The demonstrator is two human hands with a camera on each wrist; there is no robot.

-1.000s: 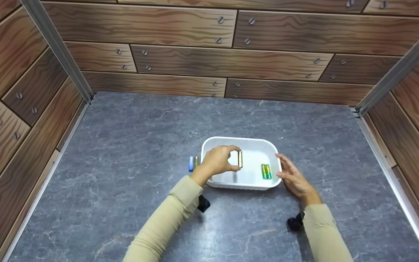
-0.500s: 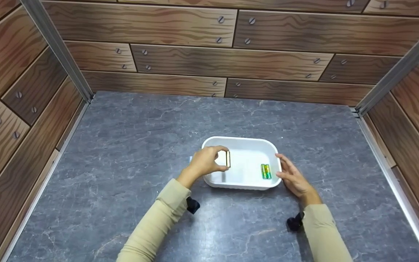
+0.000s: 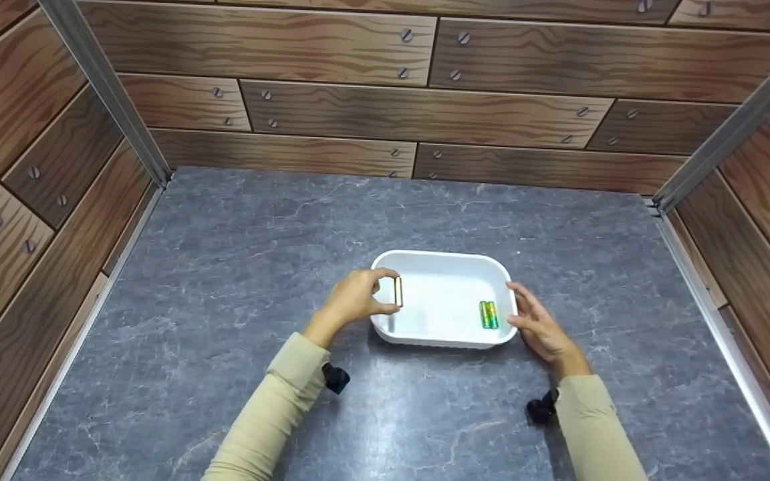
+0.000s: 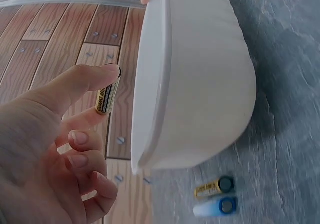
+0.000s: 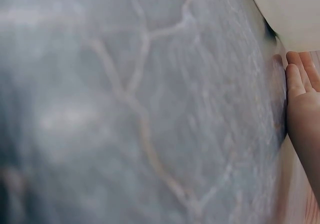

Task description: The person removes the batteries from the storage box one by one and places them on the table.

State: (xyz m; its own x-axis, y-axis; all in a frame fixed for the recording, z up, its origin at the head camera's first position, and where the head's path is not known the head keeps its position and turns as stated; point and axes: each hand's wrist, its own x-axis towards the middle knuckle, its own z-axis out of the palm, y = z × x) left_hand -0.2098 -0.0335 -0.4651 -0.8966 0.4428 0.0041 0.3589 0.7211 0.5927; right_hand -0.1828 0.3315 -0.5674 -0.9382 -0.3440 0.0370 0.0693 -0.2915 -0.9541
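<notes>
My left hand [image 3: 350, 296] pinches a gold-and-black battery [image 3: 398, 292] by its two ends between thumb and forefinger, above the left end of a white basin [image 3: 438, 341]. In the left wrist view the battery [image 4: 107, 94] is tilted, and the other fingers are curled below it, apart from the battery. Two green batteries [image 3: 488, 314] lie side by side inside the basin at its right end. My right hand [image 3: 542, 329] rests against the basin's right side, thumb and forefinger spread along the rim. The right wrist view shows its fingers [image 5: 295, 79] straight.
On the grey marbled table [image 3: 278, 227], left of the basin, lie a gold battery [image 4: 212, 188] and a blue-and-white battery [image 4: 215, 206]; my left hand hides them in the head view. Wood-patterned walls [image 3: 331, 107] with metal corner posts enclose the table.
My left hand has moved left with the gold-and-black battery, from mid-basin to its left end, now covering the loose batteries on the table. The right hand and basin stay in place.
</notes>
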